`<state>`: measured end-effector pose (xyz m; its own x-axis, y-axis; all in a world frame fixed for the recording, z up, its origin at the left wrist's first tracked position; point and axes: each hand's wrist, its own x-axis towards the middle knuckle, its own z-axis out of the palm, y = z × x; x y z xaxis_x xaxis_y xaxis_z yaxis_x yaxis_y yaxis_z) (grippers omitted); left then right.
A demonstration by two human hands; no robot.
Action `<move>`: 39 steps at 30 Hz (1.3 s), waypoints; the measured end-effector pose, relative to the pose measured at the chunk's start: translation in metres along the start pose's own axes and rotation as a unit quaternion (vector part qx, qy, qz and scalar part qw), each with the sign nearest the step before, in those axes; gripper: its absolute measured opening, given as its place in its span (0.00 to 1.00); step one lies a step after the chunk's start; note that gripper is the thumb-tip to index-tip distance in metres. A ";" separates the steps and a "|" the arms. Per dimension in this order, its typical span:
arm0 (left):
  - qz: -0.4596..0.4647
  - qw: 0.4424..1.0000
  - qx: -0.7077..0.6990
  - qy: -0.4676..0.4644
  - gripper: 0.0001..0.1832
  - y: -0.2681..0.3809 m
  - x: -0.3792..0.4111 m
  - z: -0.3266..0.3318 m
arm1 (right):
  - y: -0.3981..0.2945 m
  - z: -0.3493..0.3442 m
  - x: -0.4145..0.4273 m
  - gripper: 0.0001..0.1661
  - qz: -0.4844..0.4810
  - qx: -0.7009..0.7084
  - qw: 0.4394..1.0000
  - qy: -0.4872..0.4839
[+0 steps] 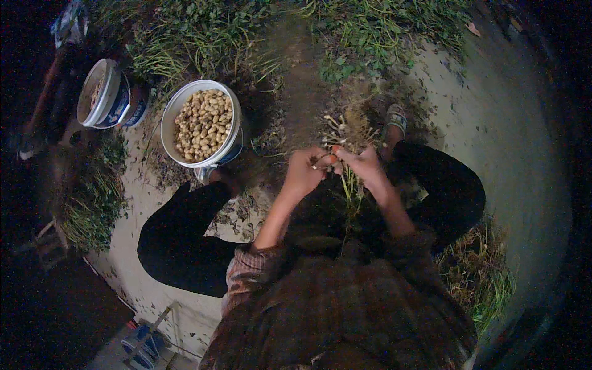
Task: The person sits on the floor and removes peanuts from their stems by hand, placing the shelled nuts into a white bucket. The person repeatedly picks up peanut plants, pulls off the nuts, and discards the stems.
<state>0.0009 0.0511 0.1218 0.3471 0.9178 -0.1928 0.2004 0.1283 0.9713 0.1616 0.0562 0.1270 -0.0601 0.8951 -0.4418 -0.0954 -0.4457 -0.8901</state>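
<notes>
My right hand [366,165] grips a bunch of uprooted peanut plants [352,187], its stems hanging toward my lap and its tangled roots [356,127] pointing away from me. Close against it, my left hand [306,170] has its fingers curled at the root end, and a thin stalk pokes out of them. Whether a pod is inside those fingers is hidden. Orange colour shows on fingertips of both hands. Left of the hands, a white bucket [166,134] tilts toward me and holds a heap of peanuts in their shells [204,125].
A second bucket [105,118] with some contents stands farther left. Piles of green peanut plants [203,32] lie ahead, with more at left [95,203] and right [481,273]. Soil and leaf scraps litter the pale floor [513,138]. A small stool-like frame [148,337] sits behind at lower left.
</notes>
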 end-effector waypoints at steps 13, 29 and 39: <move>-0.057 0.923 -0.355 0.136 0.05 -0.005 -0.039 -0.024 | 0.035 0.008 0.009 0.19 -0.112 -0.174 0.973 0.097; -0.019 0.947 0.208 0.246 0.15 -0.027 0.010 -0.080 | -0.244 -0.262 -0.185 0.17 -0.612 -0.110 0.684 0.382; -0.102 0.990 0.097 0.017 0.13 -0.061 0.071 0.082 | -0.212 -0.311 -0.089 0.23 -0.273 -0.554 0.628 0.473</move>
<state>0.0879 0.0773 0.0371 0.2511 0.8929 -0.3737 0.4359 0.2404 0.8673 0.4959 0.0748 0.3198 0.3476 0.7516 0.5606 0.9370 -0.2564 -0.2372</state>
